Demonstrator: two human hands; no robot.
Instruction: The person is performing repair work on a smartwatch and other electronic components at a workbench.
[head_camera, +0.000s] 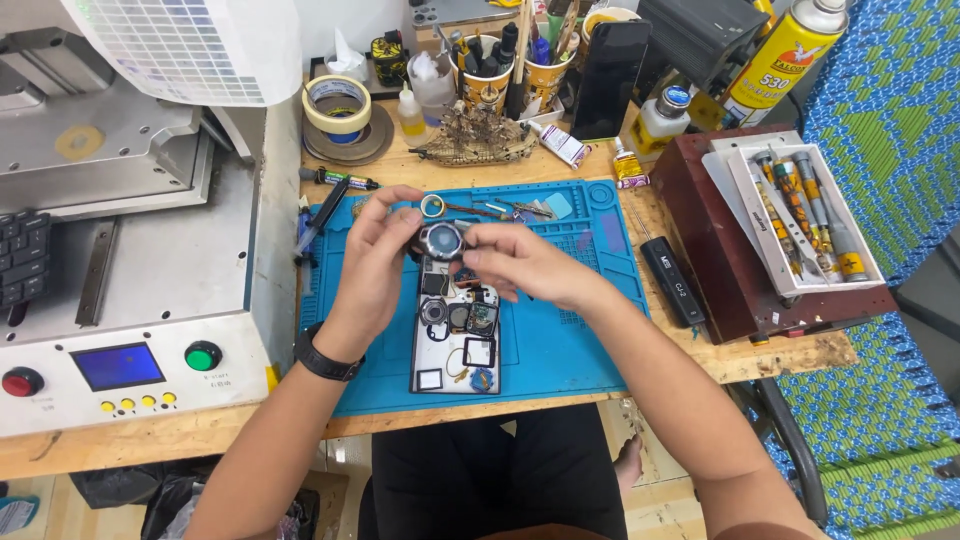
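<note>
Both hands (445, 262) pinch a round, dark, glossy-faced watch body (441, 241).

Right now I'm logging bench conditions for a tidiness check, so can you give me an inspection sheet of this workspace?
Surface: blue silicone work mat on a wooden bench.
Job's things: round dark smartwatch body held above a white parts tray of small components.
Clutter: roll of yellowish tape, paper cups of tools, yellow spray can, black screwdriver, white screwdriver rack.
Grips: left hand and right hand both pinch the watch.
Cables: nothing seen.
Surroundings: metal machine with a blue screen and buttons; blue woven chair.
</note>
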